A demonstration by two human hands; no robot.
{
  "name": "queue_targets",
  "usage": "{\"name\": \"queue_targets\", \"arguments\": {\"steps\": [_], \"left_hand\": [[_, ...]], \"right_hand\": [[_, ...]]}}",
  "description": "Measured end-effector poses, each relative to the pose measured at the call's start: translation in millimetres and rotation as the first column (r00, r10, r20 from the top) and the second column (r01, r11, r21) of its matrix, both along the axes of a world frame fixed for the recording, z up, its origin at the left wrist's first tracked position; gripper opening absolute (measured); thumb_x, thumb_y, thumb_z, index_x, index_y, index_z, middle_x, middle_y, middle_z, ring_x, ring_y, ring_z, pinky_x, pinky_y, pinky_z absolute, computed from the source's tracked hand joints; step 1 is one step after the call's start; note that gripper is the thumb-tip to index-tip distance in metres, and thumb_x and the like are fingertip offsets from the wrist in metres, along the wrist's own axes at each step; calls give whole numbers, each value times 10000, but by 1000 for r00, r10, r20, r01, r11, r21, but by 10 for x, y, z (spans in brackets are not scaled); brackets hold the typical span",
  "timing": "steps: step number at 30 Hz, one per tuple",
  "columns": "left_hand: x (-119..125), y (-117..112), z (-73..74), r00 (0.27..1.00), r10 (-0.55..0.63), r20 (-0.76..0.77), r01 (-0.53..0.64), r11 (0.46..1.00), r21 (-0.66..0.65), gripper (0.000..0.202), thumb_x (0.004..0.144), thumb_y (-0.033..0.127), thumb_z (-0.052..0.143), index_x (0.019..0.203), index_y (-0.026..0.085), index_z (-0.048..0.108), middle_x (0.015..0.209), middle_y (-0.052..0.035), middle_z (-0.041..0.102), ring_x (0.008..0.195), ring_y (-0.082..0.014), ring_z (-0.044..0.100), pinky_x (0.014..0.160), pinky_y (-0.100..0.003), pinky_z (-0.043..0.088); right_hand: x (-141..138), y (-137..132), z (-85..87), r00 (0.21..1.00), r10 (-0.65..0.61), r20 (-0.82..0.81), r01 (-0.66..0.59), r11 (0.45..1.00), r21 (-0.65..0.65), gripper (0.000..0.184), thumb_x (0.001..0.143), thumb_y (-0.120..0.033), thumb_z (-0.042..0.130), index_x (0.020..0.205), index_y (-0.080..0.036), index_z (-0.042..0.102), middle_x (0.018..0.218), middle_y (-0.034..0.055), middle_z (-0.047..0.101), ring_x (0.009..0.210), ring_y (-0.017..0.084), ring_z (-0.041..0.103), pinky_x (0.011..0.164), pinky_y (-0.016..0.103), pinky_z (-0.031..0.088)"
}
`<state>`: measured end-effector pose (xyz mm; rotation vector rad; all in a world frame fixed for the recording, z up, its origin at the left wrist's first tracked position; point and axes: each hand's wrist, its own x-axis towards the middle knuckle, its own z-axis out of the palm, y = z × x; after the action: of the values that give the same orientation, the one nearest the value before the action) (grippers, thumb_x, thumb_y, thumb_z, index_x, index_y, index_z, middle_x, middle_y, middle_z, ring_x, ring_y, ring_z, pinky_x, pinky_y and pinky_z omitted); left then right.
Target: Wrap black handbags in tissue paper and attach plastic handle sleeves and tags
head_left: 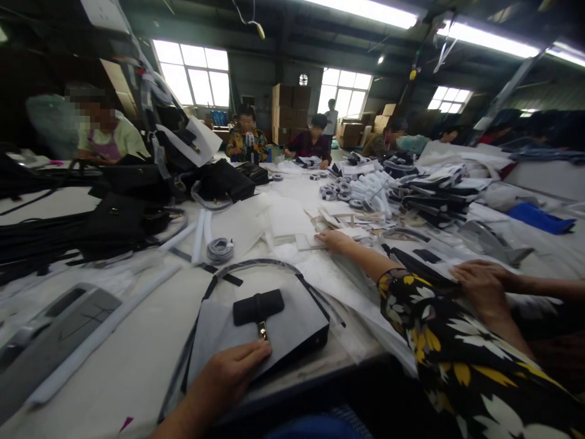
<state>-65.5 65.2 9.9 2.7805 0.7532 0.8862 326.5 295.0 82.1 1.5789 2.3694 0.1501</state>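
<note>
A black handbag (315,344) lies on the table in front of me, its front covered by thin white wrapping and its strap looped behind. The dark flap tab (258,306) and a gold clasp (262,331) show through. My left hand (231,372) rests on the bag's lower front, fingers stretched out together, their tips just below the clasp. My right hand (338,241), arm reaching forward in a floral sleeve, has its fingertips closed on the edge of a white sheet (307,242). That sheet is beside a stack of white sheets (286,218).
A co-worker's hands (484,286) handle a dark bag at right. Wrapped coiled straps (220,250), white tubes (107,332) and a grey plastic device (55,329) lie at left. Black bags (223,180) and piled wrapped parts (372,186) stand farther back; several people sit around.
</note>
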Motion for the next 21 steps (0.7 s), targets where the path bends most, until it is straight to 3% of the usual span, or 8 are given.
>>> {"name": "queue_targets", "arguments": {"steps": [3, 6, 9, 11, 15, 17, 19, 21], "left_hand": [[-2, -12, -1, 1000, 1, -14, -1, 1000, -6, 319, 991, 182, 448, 1252, 195, 630, 1191, -62, 722, 1060, -148, 694, 939, -201, 529], [-6, -25, 11, 1000, -3, -23, 2, 1000, -27, 329, 984, 161, 441, 1259, 191, 619, 1201, -64, 717, 1067, -147, 693, 941, -208, 533], [-4, -27, 13, 1000, -3, -20, 3, 999, -37, 337, 973, 142, 448, 1265, 186, 611, 1207, -71, 714, 1069, -158, 694, 935, -225, 545], [3, -26, 6, 1000, -3, -17, 2, 999, -49, 343, 967, 129, 445, 1263, 186, 609, 1209, -71, 713, 1071, -165, 694, 931, -236, 553], [19, -34, -9, 1000, 9, -16, -10, 995, -100, 344, 957, 135, 480, 1269, 210, 604, 1222, -61, 706, 1061, -174, 699, 909, -247, 570], [23, -45, -4, 1000, 19, -15, -21, 992, -121, 351, 955, 141, 498, 1283, 219, 597, 1203, -61, 712, 1039, -179, 708, 895, -258, 580], [26, -56, 12, 1000, 20, -17, -23, 991, -135, 387, 954, 126, 490, 1319, 227, 574, 1192, -58, 713, 1042, -179, 705, 902, -269, 579], [29, -63, 32, 1000, 10, -23, -13, 989, -145, 413, 951, 109, 481, 1339, 229, 557, 1218, -54, 702, 1079, -174, 689, 917, -265, 570]], "right_hand": [[-85, -29, 171, 997, -72, 1, 72, 997, 39, 294, 971, -332, 602, 1198, -146, 611, 1168, 87, 641, 996, 204, 652, 860, 407, 568], [-189, -122, 472, 995, -84, -49, 90, 985, 146, 289, 968, -344, 605, 1176, -144, 622, 1140, 81, 655, 968, 196, 662, 852, 404, 572], [-439, -379, 752, 992, 2, -123, 31, 963, 269, 431, 1077, -333, 319, 1223, -50, 609, 1129, 114, 669, 1044, 150, 656, 967, 340, 476], [-735, -669, 824, 979, 121, -166, -63, 946, 318, 592, 1084, -302, 96, 1316, -7, 555, 1166, 154, 670, 1132, 157, 624, 1012, 328, 408], [-1417, -1388, 618, 875, 430, -224, -374, 893, 252, 442, 1081, -347, 245, 1418, -240, 511, 1372, 54, 611, 1177, 172, 604, 975, 295, 445], [-1622, -1656, 414, 768, 580, -271, -559, 814, 158, 386, 1034, -412, 415, 1371, -286, 556, 1379, 14, 612, 1158, 161, 613, 958, 268, 467], [-1669, -1780, 214, 689, 645, -331, -664, 745, 70, 439, 967, -455, 548, 1371, -285, 561, 1431, 52, 565, 1259, 233, 553, 1045, 371, 435], [-1597, -1777, 59, 697, 618, -365, -663, 748, 1, 509, 937, -476, 592, 1411, -302, 530, 1520, 104, 457, 1362, 338, 445, 1099, 537, 355]]}}
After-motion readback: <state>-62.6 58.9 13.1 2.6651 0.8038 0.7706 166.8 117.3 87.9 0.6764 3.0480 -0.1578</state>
